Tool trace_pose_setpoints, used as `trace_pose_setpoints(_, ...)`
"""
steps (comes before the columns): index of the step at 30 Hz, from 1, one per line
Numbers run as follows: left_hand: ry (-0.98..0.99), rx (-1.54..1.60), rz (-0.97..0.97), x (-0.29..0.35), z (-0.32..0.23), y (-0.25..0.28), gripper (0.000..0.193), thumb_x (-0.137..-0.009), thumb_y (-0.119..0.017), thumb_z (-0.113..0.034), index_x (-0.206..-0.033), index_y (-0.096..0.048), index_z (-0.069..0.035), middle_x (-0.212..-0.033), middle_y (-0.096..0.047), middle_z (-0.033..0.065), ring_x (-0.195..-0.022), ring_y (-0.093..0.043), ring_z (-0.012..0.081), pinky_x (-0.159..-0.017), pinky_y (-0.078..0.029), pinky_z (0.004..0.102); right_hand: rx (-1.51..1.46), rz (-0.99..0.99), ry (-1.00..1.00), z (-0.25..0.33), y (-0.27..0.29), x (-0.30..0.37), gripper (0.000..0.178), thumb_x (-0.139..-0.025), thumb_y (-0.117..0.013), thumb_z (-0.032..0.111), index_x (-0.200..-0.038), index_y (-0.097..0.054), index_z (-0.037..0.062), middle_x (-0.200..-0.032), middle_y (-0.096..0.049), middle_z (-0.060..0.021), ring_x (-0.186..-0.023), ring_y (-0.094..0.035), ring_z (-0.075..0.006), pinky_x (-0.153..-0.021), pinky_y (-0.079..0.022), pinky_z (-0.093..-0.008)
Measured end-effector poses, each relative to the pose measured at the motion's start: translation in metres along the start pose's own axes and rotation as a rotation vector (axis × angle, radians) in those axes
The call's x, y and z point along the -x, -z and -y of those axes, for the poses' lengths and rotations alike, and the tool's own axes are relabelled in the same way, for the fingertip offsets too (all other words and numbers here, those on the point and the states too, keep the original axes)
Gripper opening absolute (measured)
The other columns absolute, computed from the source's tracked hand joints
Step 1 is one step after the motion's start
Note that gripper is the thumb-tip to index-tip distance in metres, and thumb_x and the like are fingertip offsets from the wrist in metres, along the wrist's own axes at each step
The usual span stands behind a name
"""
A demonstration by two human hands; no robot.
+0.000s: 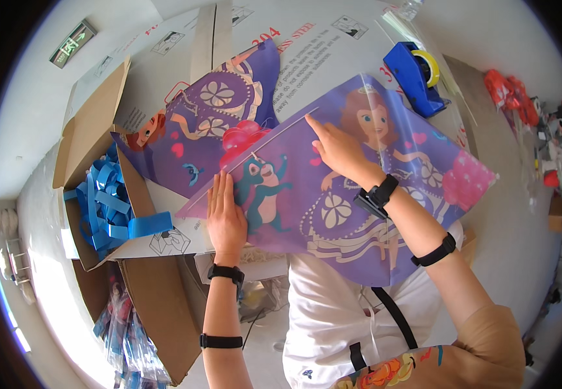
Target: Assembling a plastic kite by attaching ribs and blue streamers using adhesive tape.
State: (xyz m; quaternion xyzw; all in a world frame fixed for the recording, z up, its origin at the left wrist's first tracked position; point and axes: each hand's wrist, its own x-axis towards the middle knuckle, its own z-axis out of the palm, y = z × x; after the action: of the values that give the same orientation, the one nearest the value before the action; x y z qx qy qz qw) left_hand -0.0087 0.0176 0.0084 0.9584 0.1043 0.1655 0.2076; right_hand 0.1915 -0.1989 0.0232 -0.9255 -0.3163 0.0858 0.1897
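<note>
A purple kite sail, printed with a cartoon girl in a gown and a blue animal, lies spread over the table's near edge. A thin pale rod runs along its upper left edge. My left hand rests flat on the sail's left part, fingertips by that edge. My right hand lies on the sail's upper part, index finger stretched toward the rod's upper end, the other fingers partly hidden. Beyond lies a second purple kite sail with a similar print, partly covered by the first.
At the left, an open cardboard box holds blue strips, one hanging over its side. Below it another carton holds plastic-wrapped packets. A blue tape dispenser with yellow tape stands at the upper right of the carton-covered table.
</note>
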Motion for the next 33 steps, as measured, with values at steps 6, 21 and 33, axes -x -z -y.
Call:
trace_pose_setpoints(6,-0.013,-0.038,-0.002,-0.001,0.001,0.003,0.062,-0.082,-0.047,0.006,-0.143,-0.042,-0.002,-0.148,-0.045,0.014,-0.139,-0.04,0.0298,-0.115,-0.033,0.0454,0.038,0.046,-0.039,0.005,0.002,-0.006,0.057,-0.095,-0.057,0.016,-0.148,-0.037,0.0147,-0.102,-0.06,-0.0154,-0.086,-0.063,-0.0359,-0.071,-0.053,-0.0444)
trace_pose_setpoints(21,0.004,-0.008,0.004,0.001,0.002,-0.001,0.064,-0.081,-0.046,0.007,-0.145,-0.04,-0.003,-0.15,-0.043,0.0128,-0.14,-0.038,0.0307,-0.116,-0.031,0.0461,0.069,0.053,-0.013,0.0,-0.001,-0.008,0.052,-0.097,-0.052,0.019,-0.147,-0.039,0.0179,-0.103,-0.061,-0.0152,-0.084,-0.064,-0.0362,-0.071,-0.053,-0.0459)
trace_pose_setpoints(33,-0.014,0.007,-0.031,0.001,0.007,-0.001,0.063,-0.08,-0.048,0.006,-0.142,-0.043,-0.001,-0.148,-0.044,0.0148,-0.139,-0.039,0.0323,-0.115,-0.033,0.0475,0.032,0.06,0.024,-0.005,-0.002,-0.012,0.055,-0.097,-0.054,0.019,-0.149,-0.036,0.0186,-0.107,-0.061,-0.0159,-0.09,-0.064,-0.036,-0.076,-0.052,-0.0441)
